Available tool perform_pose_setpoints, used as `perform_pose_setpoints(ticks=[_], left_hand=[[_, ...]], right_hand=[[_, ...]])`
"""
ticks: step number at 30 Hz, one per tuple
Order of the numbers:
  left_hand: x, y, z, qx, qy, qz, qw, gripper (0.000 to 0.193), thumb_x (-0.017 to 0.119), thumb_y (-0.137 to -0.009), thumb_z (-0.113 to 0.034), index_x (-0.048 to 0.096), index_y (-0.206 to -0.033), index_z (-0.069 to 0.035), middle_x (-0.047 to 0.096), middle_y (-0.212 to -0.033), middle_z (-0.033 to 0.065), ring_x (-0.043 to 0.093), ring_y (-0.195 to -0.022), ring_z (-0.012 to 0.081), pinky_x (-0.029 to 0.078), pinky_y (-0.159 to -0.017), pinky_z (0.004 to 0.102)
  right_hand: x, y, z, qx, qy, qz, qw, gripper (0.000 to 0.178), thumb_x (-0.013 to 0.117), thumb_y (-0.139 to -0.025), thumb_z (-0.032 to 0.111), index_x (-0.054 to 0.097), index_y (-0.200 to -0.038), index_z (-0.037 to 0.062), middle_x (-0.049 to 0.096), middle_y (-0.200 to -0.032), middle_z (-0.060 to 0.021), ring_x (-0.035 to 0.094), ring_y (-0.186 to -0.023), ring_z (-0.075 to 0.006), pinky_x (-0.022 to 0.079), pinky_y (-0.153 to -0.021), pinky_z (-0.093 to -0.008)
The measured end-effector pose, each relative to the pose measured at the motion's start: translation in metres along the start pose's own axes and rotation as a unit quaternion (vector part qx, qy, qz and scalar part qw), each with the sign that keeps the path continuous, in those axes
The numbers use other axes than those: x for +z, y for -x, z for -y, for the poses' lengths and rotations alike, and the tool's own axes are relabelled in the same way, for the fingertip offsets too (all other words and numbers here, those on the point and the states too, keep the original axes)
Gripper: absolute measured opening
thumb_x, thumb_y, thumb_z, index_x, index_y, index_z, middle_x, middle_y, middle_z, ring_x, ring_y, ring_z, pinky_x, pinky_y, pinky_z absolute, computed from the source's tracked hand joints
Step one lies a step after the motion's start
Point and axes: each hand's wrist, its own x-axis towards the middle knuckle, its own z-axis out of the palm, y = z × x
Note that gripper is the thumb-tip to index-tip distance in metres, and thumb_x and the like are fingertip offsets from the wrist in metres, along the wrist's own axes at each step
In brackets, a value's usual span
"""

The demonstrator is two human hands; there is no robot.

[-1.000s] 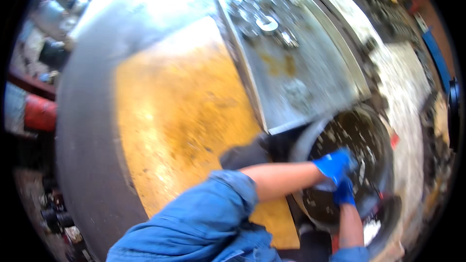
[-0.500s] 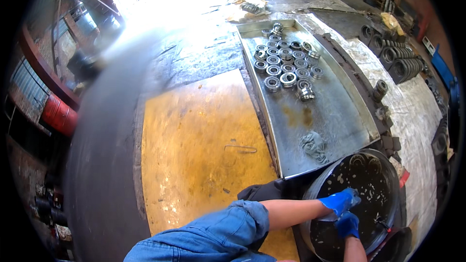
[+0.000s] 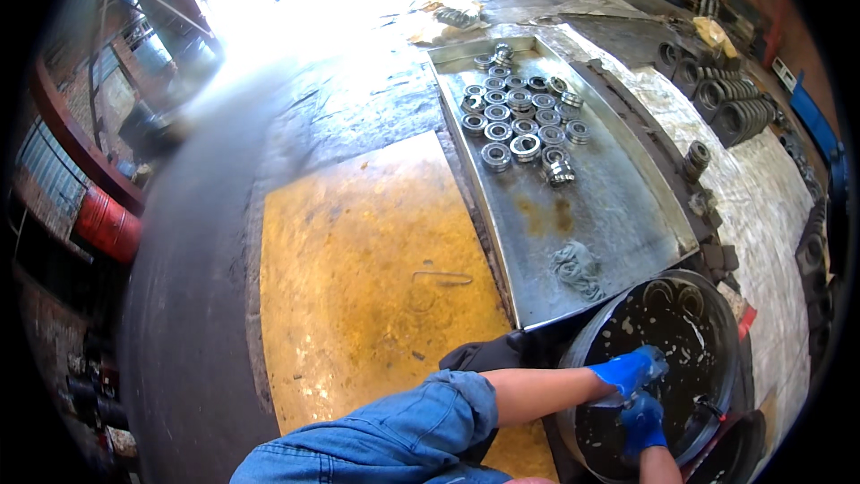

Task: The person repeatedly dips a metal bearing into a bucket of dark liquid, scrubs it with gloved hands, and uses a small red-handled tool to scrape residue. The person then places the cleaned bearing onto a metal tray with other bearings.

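Evidently the biggest thing around is a yellow board, flat on the floor, with a long metal tray just to its right. At the tray's near end stands a round tub of dark liquid flecked with pale spots. Within its rim, the left hand and the right hand, both in blue gloves, are close together, the left farther forward; whether they are spread or gripping something, I cannot tell. A crumpled grey cloth lies in the tray's near part, metal rings cluster farther up, and a thin bent wire rests on the board.
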Motion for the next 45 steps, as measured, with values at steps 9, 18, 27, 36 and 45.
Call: perform_pose_setpoints(ticks=[9,18,27,36,45], left_hand=[[0.005,-0.028,0.077,0.229,-0.22,0.048,0.947,0.043,0.058,-0.101,-0.034,0.06,-0.124,0.002,0.062,-0.125,0.0273,0.063,-0.111,0.0424,0.051,-0.094,0.0447],[0.013,-0.025,0.054,0.042,0.146,0.015,0.988,0.033,0.059,-0.096,-0.022,0.063,-0.12,0.0,0.062,-0.119,0.0252,0.063,-0.11,0.0425,0.052,-0.093,0.0444],[0.022,-0.025,0.022,-0.021,0.054,0.0,0.998,0.025,0.062,-0.091,-0.015,0.064,-0.111,0.0,0.063,-0.112,0.0265,0.064,-0.106,0.0426,0.054,-0.086,0.0446],[0.029,-0.035,0.056,0.113,-0.157,-0.013,0.981,0.039,0.066,-0.093,-0.029,0.063,-0.119,0.001,0.065,-0.109,0.0272,0.067,-0.099,0.0377,0.054,-0.081,0.0417],[0.016,-0.017,0.016,-0.061,-0.006,-0.007,0.998,0.049,0.062,-0.098,-0.038,0.06,-0.124,0.003,0.068,-0.115,0.0266,0.065,-0.112,0.0422,0.052,-0.09,0.0464]], right_hand=[[-0.044,-0.018,0.064,-0.147,0.113,-0.029,0.982,0.003,0.069,-0.08,0.009,0.068,-0.079,0.011,0.068,-0.077,-0.0119,0.068,-0.072,-0.0324,0.055,-0.065,-0.0429],[-0.014,-0.016,0.028,-0.015,0.085,0.092,0.992,0.022,0.062,-0.085,0.014,0.072,-0.104,0.008,0.074,-0.099,-0.017,0.071,-0.097,-0.0352,0.056,-0.086,-0.0447],[-0.002,-0.01,0.0,0.003,0.135,0.1,0.986,0.028,0.065,-0.081,0.013,0.072,-0.108,0.0098,0.074,-0.099,-0.0174,0.07,-0.097,-0.0371,0.056,-0.087,-0.0449],[-0.018,0.001,0.043,0.038,0.065,-0.044,0.996,0.023,0.065,-0.083,0.014,0.071,-0.104,0.0082,0.072,-0.093,-0.0212,0.07,-0.087,-0.0414,0.057,-0.077,-0.0481],[0.02,0.005,-0.017,-0.056,0.147,-0.009,0.988,0.02,0.064,-0.081,0.011,0.07,-0.1,0.0074,0.071,-0.094,-0.0221,0.071,-0.087,-0.0409,0.057,-0.078,-0.0497]])
